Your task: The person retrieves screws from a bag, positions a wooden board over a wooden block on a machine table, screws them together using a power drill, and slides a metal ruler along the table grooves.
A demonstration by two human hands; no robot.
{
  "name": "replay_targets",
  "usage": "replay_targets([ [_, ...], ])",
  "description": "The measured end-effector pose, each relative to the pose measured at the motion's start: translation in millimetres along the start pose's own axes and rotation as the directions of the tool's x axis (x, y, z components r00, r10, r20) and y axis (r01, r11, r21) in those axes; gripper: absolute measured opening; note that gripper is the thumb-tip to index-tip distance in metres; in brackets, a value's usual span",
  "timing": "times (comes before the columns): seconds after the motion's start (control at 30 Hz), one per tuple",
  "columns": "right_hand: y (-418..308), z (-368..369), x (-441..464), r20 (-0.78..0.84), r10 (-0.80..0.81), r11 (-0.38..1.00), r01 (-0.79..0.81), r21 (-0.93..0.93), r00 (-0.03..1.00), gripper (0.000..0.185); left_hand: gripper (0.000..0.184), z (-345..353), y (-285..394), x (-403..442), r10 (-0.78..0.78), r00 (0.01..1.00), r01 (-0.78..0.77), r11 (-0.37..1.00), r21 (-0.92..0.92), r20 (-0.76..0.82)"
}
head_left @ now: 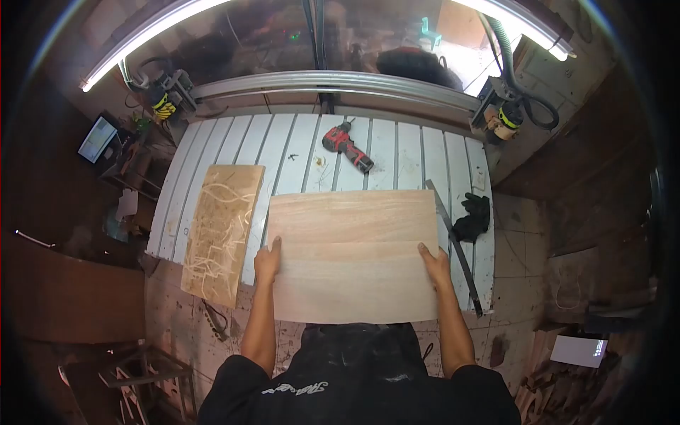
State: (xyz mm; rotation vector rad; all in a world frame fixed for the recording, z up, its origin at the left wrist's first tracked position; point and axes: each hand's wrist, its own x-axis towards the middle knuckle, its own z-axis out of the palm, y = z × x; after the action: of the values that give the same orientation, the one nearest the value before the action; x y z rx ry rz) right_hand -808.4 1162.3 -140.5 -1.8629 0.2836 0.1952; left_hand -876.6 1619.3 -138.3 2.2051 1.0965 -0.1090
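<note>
A pale rectangular wooden board [354,255] spans the space before my body, over the near edge of the slatted white table [283,156]. My left hand [268,261] grips its left edge, thumb on top. On the opposite edge, my right hand [435,265] holds it the same way; the fingers of both hands are hidden beneath. To the left lies a narrower brown board [223,234] marked with light curved lines. Beyond the held board rests a red and black cordless drill [347,147]. A dark metal straight bar [457,248] lies right of my right hand.
Black gloves [472,217] lie at the table's right side. A metal gantry beam [333,85] crosses behind the table, with a machine head [166,103] at the left and another [503,117] at the right. A monitor [97,139] stands far left, and a metal frame stand [145,375] lower left.
</note>
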Motion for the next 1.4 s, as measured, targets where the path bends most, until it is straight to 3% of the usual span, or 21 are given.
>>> replay_targets([
  [0.07, 8.2, 2.5, -1.0, 0.028, 0.072, 0.997, -0.071, -0.039, 0.997, 0.061, 0.078, 1.7, -0.4, 3.1, 0.028, 1.0, -0.027, 0.997, 0.073, -0.011],
  [0.17, 34.8, 5.0, 7.8, -0.078, 0.063, 0.99, -0.072, -0.125, 0.995, 0.063, 0.072, 3.6, 4.5, 5.6, 0.045, 0.999, -0.043, 0.997, 0.069, -0.022],
  [0.27, 28.7, 9.3, 9.1, -0.085, 0.077, 0.988, -0.088, -0.129, 0.993, 0.064, 0.067, 11.9, 5.7, 12.4, 0.118, 0.989, -0.107, 0.987, 0.118, -0.092],
  [0.33, 31.5, 11.3, 10.9, -0.123, 0.041, 0.954, -0.076, -0.292, 0.992, 0.065, 0.062, 14.7, 10.7, 13.3, 0.196, 0.954, -0.183, 0.98, 0.077, -0.227],
  [0.43, 42.8, 19.2, 19.1, -0.19, 0.044, 0.952, -0.099, -0.29, 0.981, 0.072, 0.055, 12.0, 17.0, 21.3, 0.174, 0.972, -0.162, 0.983, 0.084, -0.157],
  [0.63, 27.0, 22.2, 22.0, -0.167, 0.103, 0.93, -0.154, -0.332, 0.981, 0.076, 0.048, 17.0, 20.8, 33.2, 0.225, 0.959, -0.206, 0.971, 0.12, -0.171],
  [0.77, 42.9, 29.1, 25.9, -0.174, 0.125, 0.923, -0.179, -0.341, 0.977, 0.078, 0.046, 14.2, 32.7, 39.8, 0.155, 0.981, -0.142, 0.983, 0.121, -0.113],
  [0.87, 26.0, 45.0, 8.4, -0.25, 0.052, 0.874, -0.165, -0.457, 0.967, 0.081, 0.041, 15.1, 20.5, 38.9, 0.196, 0.94, -0.185, 0.981, 0.066, -0.278],
  [0.93, 26.9, 48.7, 3.0, -0.271, 0.121, 0.878, -0.231, -0.42, 0.955, 0.082, 0.037, 25.6, 0.9, 51.1, 0.247, 0.896, -0.343, 0.913, -0.221, -0.37],
  [0.97, 28.1, 51.9, 0.4, -0.26, 0.115, 0.877, -0.221, -0.426, 0.959, 0.082, 0.037, 29.5, -9.0, 53.6, 0.236, 0.895, -0.336, 0.915, -0.224, -0.378],
  [1.03, 34.8, 58.2, -7.7, -0.277, 0.122, 0.885, -0.231, -0.404, 0.953, 0.083, 0.037, 34.9, -32.5, 43.1, 0.021, 0.874, -0.317, 0.782, -0.536, -0.485],
  [1.1, 43.4, 62.0, -11.8, -0.285, 0.096, 0.889, -0.211, -0.406, 0.954, 0.082, 0.037, 33.7, -60.9, 16.0, -0.227, 0.79, -0.152, 0.828, -0.54, -0.57],
  [1.17, 46.8, 62.9, -12.5, -0.302, 0.08, 0.893, -0.203, -0.402, 0.95, 0.081, 0.037, 26.6, -94.7, -10.9, -0.416, 0.644, -0.03, 0.825, -0.564, -0.642],
  [1.23, 33.9, 56.9, -6.6, -0.238, 0.138, 0.892, -0.225, -0.392, 0.961, 0.081, 0.039, 11.8, -89.5, -54.3, -0.522, 0.663, -0.053, 0.682, -0.73, -0.537],
  [1.27, 16.5, 54.2, -3.5, -0.258, 0.004, 0.851, -0.139, -0.506, 0.966, 0.082, 0.04, 11.1, -95.8, -71.7, -0.554, 0.67, -0.057, 0.626, -0.778, -0.495],
  [1.3, -1.4, 55.0, 6.1, -0.259, -0.132, 0.789, -0.057, -0.612, 0.957, 0.083, 0.043, 24.9, -130.2, -74.9, -0.589, 0.76, 0.108, 0.532, -0.84, -0.275],
  [1.33, -5.5, 52.8, 28.6, -0.228, -0.244, 0.803, 0.064, -0.593, 0.942, 0.085, 0.048, 32.4, -149.2, -77.4, -0.599, 0.8, 0.286, 0.438, -0.852, -0.04],
  [1.37, -8.1, 49.5, 55.1, -0.202, -0.353, 0.802, 0.185, -0.568, 0.913, 0.086, 0.048, 33.6, -135.4, -87.4, -0.596, 0.802, 0.287, 0.443, -0.849, -0.039],
  [1.4, -15.8, 49.8, 79.5, -0.137, -0.401, 0.757, 0.243, -0.606, 0.906, 0.084, 0.052, 35.3, -104.5, -105.8, -0.551, 0.832, 0.293, 0.339, -0.894, 0.064],
])
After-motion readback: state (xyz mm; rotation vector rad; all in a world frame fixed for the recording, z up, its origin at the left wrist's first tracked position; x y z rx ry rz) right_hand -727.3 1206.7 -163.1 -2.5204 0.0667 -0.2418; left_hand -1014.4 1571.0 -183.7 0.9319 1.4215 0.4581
